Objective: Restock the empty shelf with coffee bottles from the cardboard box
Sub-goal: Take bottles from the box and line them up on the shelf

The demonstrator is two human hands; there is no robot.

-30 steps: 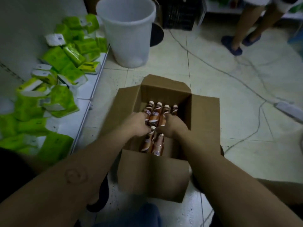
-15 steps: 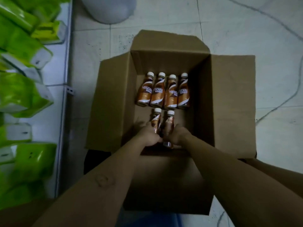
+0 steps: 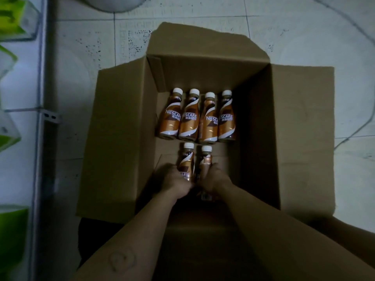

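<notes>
An open cardboard box [image 3: 304,126] stands on the tiled floor, seen from straight above. Several orange-brown Nescafe coffee bottles [image 3: 207,118] with white caps lie side by side in a row at the far end of its bottom. Two more bottles lie nearer to me. My left hand [image 3: 176,182] is shut on the left coffee bottle [image 3: 186,159]. My right hand [image 3: 216,178] is shut on the right coffee bottle [image 3: 206,161]. Both hands cover the bottles' lower halves.
A white shelf [image 3: 20,94] with green packets [image 3: 10,23] runs along the left edge. The base of a white bucket [image 3: 115,3] shows at the top. A thin cable [image 3: 353,130] lies on the floor tiles to the right of the box.
The view has tilted down and closer over the box. My hands slid from the far row back to the two nearer bottles and now grip them.
</notes>
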